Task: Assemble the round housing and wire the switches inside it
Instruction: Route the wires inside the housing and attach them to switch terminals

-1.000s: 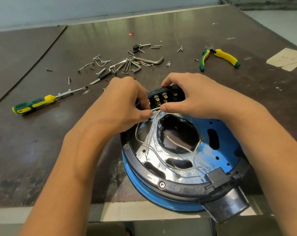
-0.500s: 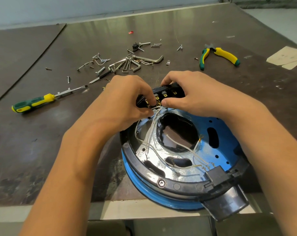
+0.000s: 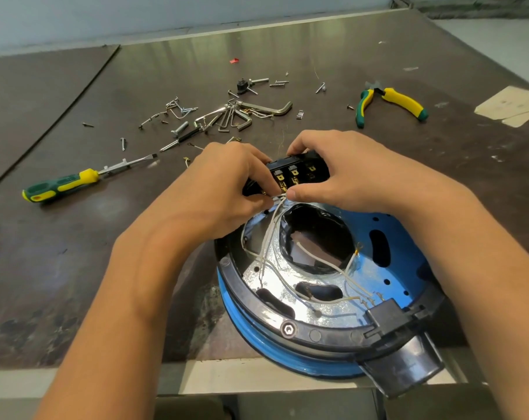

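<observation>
Black switch block (image 3: pixel 296 174) gripped by right hand (image 3: pixel 348 174), centre frame, at far rim of round housing (image 3: pixel 257 301). White wires (image 3: pixel 269 234) pinched at its terminals by left hand (image 3: pixel 224 189); contact point hidden, block's left end covered. Both grips unchanged from earlier frame.

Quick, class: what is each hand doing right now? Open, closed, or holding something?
Left hand: closed, pinching the white wires at the switch block.
Right hand: closed, gripping the switch block.
</observation>
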Demonstrator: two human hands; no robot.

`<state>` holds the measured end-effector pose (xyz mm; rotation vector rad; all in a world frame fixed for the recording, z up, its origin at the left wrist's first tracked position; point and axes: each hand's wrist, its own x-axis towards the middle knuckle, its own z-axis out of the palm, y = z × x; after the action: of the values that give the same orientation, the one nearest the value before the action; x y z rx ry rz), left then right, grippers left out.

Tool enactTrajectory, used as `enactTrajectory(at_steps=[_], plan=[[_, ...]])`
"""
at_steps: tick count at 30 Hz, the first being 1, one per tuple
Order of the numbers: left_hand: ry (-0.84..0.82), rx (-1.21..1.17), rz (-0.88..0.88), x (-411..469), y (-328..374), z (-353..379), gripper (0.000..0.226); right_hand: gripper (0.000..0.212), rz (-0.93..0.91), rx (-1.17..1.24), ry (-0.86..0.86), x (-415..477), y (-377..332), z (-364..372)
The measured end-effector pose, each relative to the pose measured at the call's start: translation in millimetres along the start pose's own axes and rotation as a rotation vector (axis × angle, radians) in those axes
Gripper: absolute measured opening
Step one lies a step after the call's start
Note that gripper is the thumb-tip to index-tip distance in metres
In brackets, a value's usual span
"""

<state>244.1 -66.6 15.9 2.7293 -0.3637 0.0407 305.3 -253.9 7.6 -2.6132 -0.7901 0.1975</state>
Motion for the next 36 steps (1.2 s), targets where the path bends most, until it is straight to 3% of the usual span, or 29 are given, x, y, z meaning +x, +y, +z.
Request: enactTrajectory(at_steps=[4, 36], plan=[[-0.009, -0.003, -0.004, 0.0, -0.4, -1.3, 0.015, 0.058, -0.011, -0.010, -0.003, -0.7, -0.7, -0.2], [-0.027, -0.035, 0.001, 2.6, -2.0, -3.6, 0.021, 0.055, -0.027, -0.062, 0.028, 1.1, 2.9, 3.2]])
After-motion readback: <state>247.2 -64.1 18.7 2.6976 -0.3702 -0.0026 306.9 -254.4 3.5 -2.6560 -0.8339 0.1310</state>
